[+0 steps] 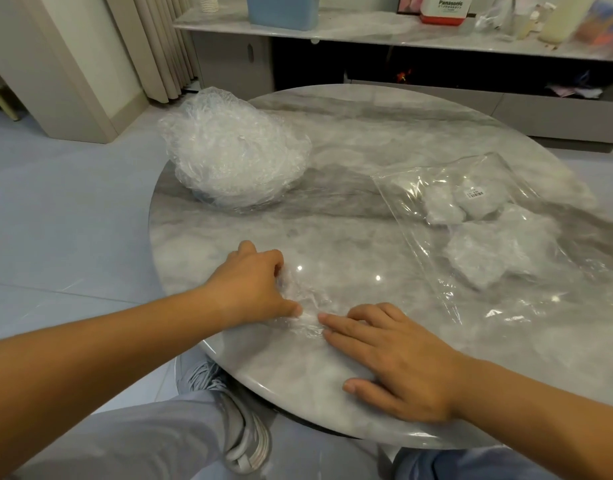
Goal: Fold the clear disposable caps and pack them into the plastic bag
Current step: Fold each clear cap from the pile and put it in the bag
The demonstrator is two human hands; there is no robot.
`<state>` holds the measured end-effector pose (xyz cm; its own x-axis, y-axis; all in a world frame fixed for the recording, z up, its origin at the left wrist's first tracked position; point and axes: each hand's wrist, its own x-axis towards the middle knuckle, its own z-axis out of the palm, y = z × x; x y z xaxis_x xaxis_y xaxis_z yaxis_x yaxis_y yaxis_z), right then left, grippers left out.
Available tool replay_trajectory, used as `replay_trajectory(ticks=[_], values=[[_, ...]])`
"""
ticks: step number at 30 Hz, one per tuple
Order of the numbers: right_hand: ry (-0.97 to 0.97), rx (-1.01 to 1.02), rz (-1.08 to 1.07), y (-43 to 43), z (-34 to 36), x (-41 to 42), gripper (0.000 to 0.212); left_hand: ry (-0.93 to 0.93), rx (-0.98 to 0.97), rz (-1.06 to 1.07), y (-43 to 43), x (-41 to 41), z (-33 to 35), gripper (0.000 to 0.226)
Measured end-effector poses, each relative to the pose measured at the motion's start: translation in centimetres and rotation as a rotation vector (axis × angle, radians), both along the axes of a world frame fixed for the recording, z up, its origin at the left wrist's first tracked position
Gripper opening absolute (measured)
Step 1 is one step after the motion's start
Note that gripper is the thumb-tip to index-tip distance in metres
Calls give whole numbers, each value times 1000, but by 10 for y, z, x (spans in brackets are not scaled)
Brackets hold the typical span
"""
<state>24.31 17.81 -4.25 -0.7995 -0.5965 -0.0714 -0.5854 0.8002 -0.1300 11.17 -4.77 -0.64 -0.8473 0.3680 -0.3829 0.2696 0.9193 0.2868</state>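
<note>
Item: one clear cap [310, 308], crumpled thin film, lay flat on the marble table [350, 140] at its near edge, directly between the two hands and touching both. Left hand [253, 285]: fingers curled down onto the cap's far-left part, thumb pressed on its near part, so that it gripped the film. Right hand [395, 358]: released, fingers straight and spread, fingertips [327, 318] pressed flat on the cap's right end, thumb resting over the table rim on the side toward the person. Stock: pile of caps [228, 150], a loose heaped mound of clear film, stood well beyond the left hand, at the table's far left edge, apart from both hands. Container: plastic bag [412, 202], transparent, lay flat beyond and to the outer side of the right hand, near it but not touching. Contents of the bag: folded caps [488, 258] in three whitish bundles, one nearer the right hand, two farther off, with a small printed label [474, 193] by the farthest. Surroundings: beyond the table, a low shelf [332, 32] carried a blue container [280, 8] and a red-and-white box [443, 8]. Under the table, below the left forearm, a grey shoe [242, 427] and grey trousers [142, 438] showed.
</note>
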Motion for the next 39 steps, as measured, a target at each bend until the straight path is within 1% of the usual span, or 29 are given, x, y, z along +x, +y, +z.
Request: replay_trajectory(ticks=[3, 6, 9, 12, 16, 21, 23, 25, 27, 29, 31, 34, 35, 37, 39], values=[[-47, -5, -10, 1, 3, -4, 57, -31, 49, 12, 2, -5, 1, 47], [-85, -17, -24, 0, 9, -9, 54, -49, 130, 9, 4, -8, 0, 44], [-88, -50, -37, -1, 12, -11, 59, -89, 141, 18, 4, -9, 0, 38], [-97, -53, -68, -5, 14, -11, 67, -215, 214, 91, 2, -8, -3, 36], [-114, 7, -82, -11, 14, -9, 63, -364, 334, 223, 3, -6, -2, 31], [-132, 26, -91, -15, 15, -10, 63, -689, 624, 447, 11, -1, 6, 18], [-128, 22, -104, -14, 14, -10, 62, -796, 705, 451, 16, 3, 10, 16], [-128, 3, -115, -14, 13, -9, 60, -860, 722, 417, 20, 8, 12, 9], [-144, -49, -119, -11, 13, -6, 58, -877, 714, 408, 23, 11, 11, 2], [-135, -154, -126, -5, 14, 0, 53, -884, 712, 433, 24, 12, 8, 15], [-69, -267, -124, 2, 17, 6, 45, -911, 722, 467, 24, 11, 7, 26], [61, -359, -153, 12, 21, 9, 30, -934, 719, 491, 24, 9, 9, 31], [94, -375, -205, 15, 22, 8, 29, -934, 712, 481, 25, 10, 9, 30], [99, -401, -368, 17, 24, 2, 34, -891, 676, 425, 29, 12, 8, 27], [-16, -405, -548, 18, 28, -6, 36, -828, 622, 359, 33, 14, 7, 28]])
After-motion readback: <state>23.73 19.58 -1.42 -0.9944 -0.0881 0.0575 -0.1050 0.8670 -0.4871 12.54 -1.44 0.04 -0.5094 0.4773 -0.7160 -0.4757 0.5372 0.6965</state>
